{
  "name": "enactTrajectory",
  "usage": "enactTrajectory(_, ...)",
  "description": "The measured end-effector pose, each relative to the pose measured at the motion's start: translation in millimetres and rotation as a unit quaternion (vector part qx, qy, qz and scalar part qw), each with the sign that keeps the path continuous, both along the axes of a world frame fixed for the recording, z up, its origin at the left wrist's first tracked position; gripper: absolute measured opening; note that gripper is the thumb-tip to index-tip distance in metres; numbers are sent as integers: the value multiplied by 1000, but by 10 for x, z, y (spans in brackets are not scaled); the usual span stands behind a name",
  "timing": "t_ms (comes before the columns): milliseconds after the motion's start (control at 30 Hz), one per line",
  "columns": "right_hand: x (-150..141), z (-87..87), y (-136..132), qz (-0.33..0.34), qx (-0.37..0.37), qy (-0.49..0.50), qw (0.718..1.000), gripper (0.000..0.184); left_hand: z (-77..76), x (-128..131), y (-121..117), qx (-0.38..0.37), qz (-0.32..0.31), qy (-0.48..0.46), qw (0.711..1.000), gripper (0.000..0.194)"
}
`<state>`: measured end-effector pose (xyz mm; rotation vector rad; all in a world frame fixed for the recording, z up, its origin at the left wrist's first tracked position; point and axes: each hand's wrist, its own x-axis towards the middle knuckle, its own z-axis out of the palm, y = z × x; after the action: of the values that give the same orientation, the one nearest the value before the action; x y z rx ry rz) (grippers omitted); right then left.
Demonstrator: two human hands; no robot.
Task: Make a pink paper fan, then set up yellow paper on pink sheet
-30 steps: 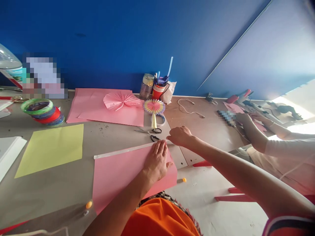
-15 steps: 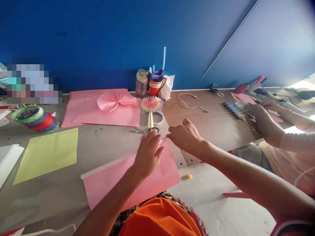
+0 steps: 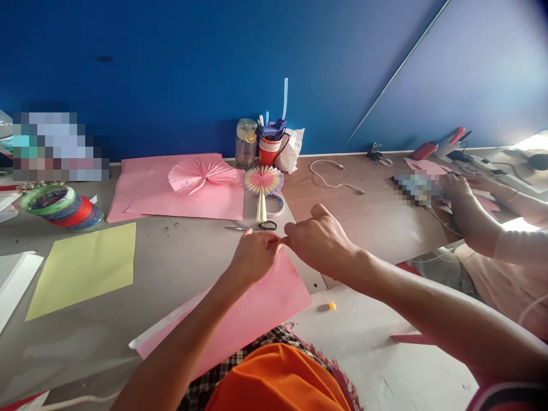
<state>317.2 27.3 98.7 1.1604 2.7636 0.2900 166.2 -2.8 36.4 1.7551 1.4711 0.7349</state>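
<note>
A pink sheet of paper (image 3: pixel 265 299) lies slanted at the table's near edge, a white strip (image 3: pixel 165 319) along its far edge. Thumb and fingers of my left hand (image 3: pixel 256 255) are pinched together at the sheet's far right corner. Touching there from the right is my right hand (image 3: pixel 321 234), its fingers curled and closed on the same corner. My fingers hide the exact grip and the strip's end. Just beyond are scissors (image 3: pixel 268 226), partly behind my left hand, and a small pleated paper fan (image 3: pixel 263 181) with a yellow handle.
Pink sheets (image 3: pixel 188 208) carry a larger pleated pink fan (image 3: pixel 203 175). A yellow sheet (image 3: pixel 85 268) and a colourful roll (image 3: pixel 62 206) are left. A bottle (image 3: pixel 246 145) and red cup (image 3: pixel 269 153) stand by the wall. Another person's hands (image 3: pixel 460 185) work at right.
My left hand has lifted from lying flat on the pink sheet and come to a pinch beside my right hand. The sheet has turned, its left end swinging nearer me.
</note>
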Motion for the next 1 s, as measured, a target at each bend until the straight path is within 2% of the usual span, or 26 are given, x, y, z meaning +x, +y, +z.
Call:
enactTrajectory(300, -8, 19, -27, -54, -27, 22, 998, 38, 77, -38, -37, -21, 69, -45, 996, 16)
enactTrajectory(433, 2, -79, -67, -69, -1, 71, 995, 39, 96, -70, -37, -49, 84, -97, 991, 14)
enactTrajectory(633, 90, -281, -145, -84, 11, 142, 986, 45, 96, -59, -16, -80, 84, -112, 987, 12)
enactTrajectory(867, 97, -371, -202, -80, 32, 172, 981, 45, 105, 40, 13, -115, 84, -114, 983, 10)
enactTrajectory(933, 119, -367, -249, -69, 44, 189, 979, 46, 91, -14, 39, -113, 87, -118, 983, 10)
enactTrajectory(1000, 200, -340, -312, -65, 61, 213, 973, 48, 57, -174, 68, -77, 114, -114, 984, 11)
